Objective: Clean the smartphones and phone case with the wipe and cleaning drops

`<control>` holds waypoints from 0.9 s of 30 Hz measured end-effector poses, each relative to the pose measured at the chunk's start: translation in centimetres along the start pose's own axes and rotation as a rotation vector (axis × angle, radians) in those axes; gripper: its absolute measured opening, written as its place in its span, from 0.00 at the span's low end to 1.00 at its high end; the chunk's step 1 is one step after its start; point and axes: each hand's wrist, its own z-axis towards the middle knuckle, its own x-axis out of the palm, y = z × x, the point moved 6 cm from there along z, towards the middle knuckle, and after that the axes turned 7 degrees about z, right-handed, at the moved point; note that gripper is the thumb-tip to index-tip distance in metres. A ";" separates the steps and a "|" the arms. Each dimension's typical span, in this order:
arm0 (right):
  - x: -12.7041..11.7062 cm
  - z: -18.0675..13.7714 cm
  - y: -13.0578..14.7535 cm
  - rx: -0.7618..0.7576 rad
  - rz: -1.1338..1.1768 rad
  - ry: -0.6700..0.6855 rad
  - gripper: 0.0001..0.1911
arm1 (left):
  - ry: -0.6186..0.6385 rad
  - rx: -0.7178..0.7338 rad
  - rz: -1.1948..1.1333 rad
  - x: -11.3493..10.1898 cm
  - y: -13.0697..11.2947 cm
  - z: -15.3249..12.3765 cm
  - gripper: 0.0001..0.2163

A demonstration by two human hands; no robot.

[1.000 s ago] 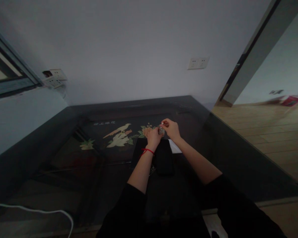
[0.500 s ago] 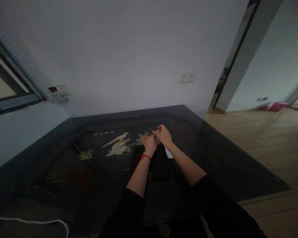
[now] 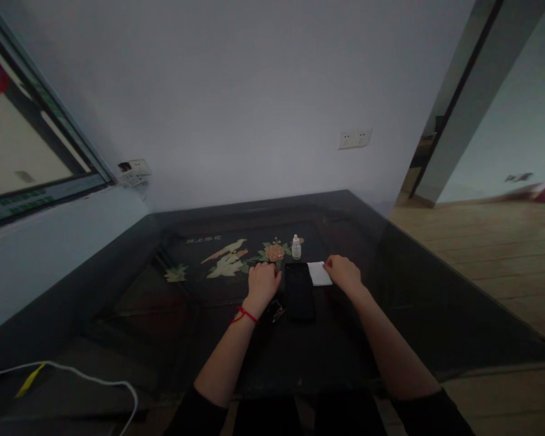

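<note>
A small clear dropper bottle (image 3: 296, 249) with a white cap stands upright behind a black, flat, phone-shaped object (image 3: 300, 293). To the right of that object lies a white folded square (image 3: 319, 274), paper or cloth. My right hand (image 3: 344, 274) pinches its right edge between thumb and fingers. Left of the black object, my left hand (image 3: 262, 283), with a red cord on its wrist, rests low with fingers curled; what they hold, if anything, is hidden. Just beside it lies a small dark item with shiny metal parts (image 3: 277, 310), too dim to name.
The dark glossy table (image 3: 390, 309) carries a bird-and-flower picture (image 3: 227, 263). A white cable (image 3: 86, 378) with a yellow tag (image 3: 29, 380) lies at the front left. Behind is a wall with a socket (image 3: 355, 138); a window (image 3: 40, 139) is at the left.
My hands, together at the bottle's place before, have parted: the left came back and left, the right moved right onto the white square. The bottle now stands free on the table.
</note>
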 end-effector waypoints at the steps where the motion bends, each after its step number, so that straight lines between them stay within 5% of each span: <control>1: -0.1 -0.1 -0.5 0.024 -0.025 0.000 0.06 | -0.004 0.004 0.028 0.1 -0.3 -0.9 0.12; 7: 1.2 -0.5 -1.5 0.036 -0.072 0.036 0.17 | 0.041 0.062 0.151 2.0 -1.7 -3.0 0.15; 15: 3.7 -0.2 -0.8 -0.047 0.092 0.043 0.14 | 0.036 0.048 0.086 2.4 -1.2 -2.6 0.10; 18: 3.8 -0.2 -0.8 -0.037 0.212 0.019 0.18 | 0.043 -0.092 -0.136 2.2 -0.2 -2.2 0.09; 23: 3.0 0.0 -0.4 -0.050 0.466 -0.067 0.24 | -0.001 -0.227 -0.840 2.8 0.9 -1.3 0.09; 27: 0.3 -0.3 0.2 -0.113 0.675 -0.229 0.18 | 0.068 -0.265 -1.092 3.6 0.4 -1.4 0.17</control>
